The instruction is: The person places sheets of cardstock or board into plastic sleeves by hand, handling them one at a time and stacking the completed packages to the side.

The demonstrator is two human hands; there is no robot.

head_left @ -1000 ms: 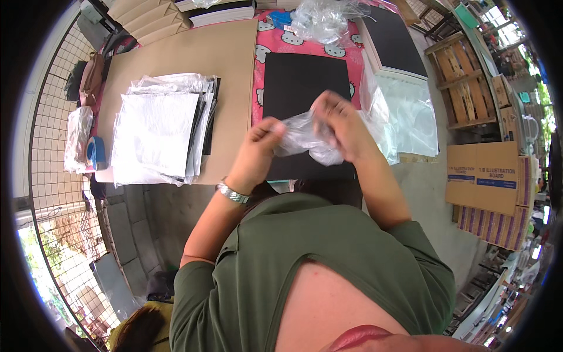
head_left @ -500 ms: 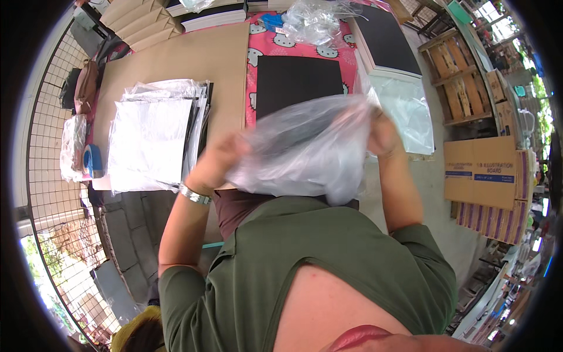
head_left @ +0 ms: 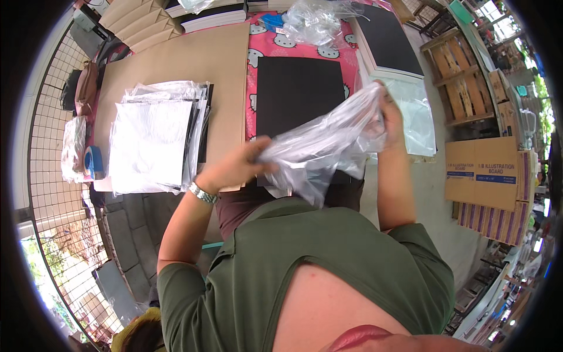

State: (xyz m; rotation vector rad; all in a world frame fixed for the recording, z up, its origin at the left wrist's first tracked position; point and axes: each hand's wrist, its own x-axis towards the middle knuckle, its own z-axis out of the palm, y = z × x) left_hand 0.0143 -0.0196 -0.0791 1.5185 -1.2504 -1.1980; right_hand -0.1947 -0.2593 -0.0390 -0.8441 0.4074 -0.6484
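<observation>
A clear plastic bag (head_left: 331, 141) is stretched slantwise between my two hands, crumpled and drooping at its lower edge. My left hand (head_left: 243, 164), below a metal watch band, has its fingers closed on the bag's near left end. Higher up, my right hand (head_left: 391, 117) grips the opposite end, its fingers partly behind the plastic. Under the bag lies a black board (head_left: 299, 88), its near part partly covered by the plastic. To the left, a stack of plastic-wrapped boards (head_left: 152, 144) rests on a large brown cardboard sheet (head_left: 226, 76).
A pile of black boards (head_left: 387, 41) stands at the right, with flat clear bags (head_left: 413, 111) nearer me. Crumpled plastic (head_left: 316, 26) lies at the back on the pink cloth (head_left: 278, 47). Blue tape (head_left: 92, 161) sits at the left edge. Beyond the table are cardboard boxes (head_left: 481, 190).
The bag has gone from spread wide to gathered and slanting. My right hand has moved slightly up, and my left hand slightly right and down. More of the black board shows.
</observation>
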